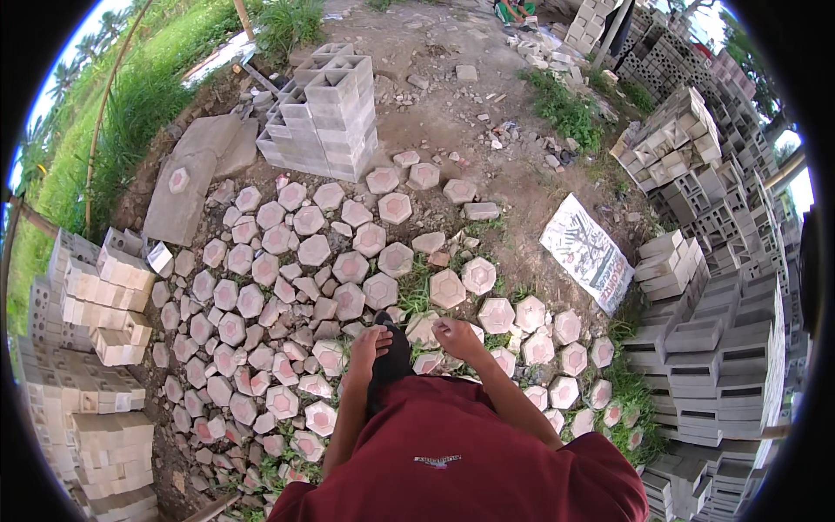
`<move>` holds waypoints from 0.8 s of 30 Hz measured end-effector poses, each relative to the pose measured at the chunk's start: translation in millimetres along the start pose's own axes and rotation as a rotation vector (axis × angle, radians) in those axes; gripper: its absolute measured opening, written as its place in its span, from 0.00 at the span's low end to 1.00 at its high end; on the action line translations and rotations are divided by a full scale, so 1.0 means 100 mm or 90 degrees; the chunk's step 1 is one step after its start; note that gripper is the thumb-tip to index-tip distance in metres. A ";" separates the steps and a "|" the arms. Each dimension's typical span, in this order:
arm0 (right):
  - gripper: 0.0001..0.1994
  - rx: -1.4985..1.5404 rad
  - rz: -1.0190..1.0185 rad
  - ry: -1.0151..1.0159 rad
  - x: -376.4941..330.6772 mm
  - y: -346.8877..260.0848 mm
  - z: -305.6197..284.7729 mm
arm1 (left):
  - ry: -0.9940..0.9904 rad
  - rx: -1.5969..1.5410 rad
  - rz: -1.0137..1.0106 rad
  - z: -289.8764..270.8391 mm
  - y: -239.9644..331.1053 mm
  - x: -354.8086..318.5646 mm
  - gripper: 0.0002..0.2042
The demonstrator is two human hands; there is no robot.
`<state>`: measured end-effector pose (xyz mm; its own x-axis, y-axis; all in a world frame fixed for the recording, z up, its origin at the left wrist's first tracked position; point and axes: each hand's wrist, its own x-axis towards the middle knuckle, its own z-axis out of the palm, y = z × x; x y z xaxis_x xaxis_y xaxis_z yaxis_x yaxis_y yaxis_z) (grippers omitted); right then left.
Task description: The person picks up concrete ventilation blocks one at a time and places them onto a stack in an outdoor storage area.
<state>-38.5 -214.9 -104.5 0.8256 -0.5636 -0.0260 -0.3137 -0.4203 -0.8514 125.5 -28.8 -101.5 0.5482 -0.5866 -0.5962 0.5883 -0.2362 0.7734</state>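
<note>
My left hand (369, 344) hangs in front of me beside my dark trouser leg (393, 348), its fingers loosely bent and nothing visible in it. To its right, my right hand (458, 338) is closed with the fingers curled in, and no object shows in it. Both hands are above a ground paved with hexagonal concrete pavers (448, 289), many with a reddish hexagon in the middle. Another paver (497, 316) lies just right of my right hand. Neither hand visibly touches a block or paver.
Ahead stands a stack of grey hollow blocks (335, 109). More blocks are piled at left (109, 296) and right (696, 348). A printed white sack (588, 252) lies flat on the right. Broken rubble (296, 315) fills gaps between pavers. Far off is a person (515, 10).
</note>
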 end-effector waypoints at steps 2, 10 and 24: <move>0.10 -0.039 0.025 -0.005 0.49 -0.07 -0.06 | 0.011 0.069 0.030 -0.11 0.35 0.49 0.17; 0.09 -0.010 0.033 0.066 1.99 -0.65 -0.19 | -0.052 0.138 0.086 -0.21 1.66 1.66 0.16; 0.09 0.084 0.038 0.046 4.09 -0.27 -0.33 | 0.006 0.095 -0.002 -0.09 2.30 3.15 0.16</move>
<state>292.3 -457.8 -74.8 0.7699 -0.6366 -0.0444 -0.2926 -0.2902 -0.9111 438.6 -261.2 -113.9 0.5523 -0.5782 -0.6005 0.4961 -0.3509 0.7942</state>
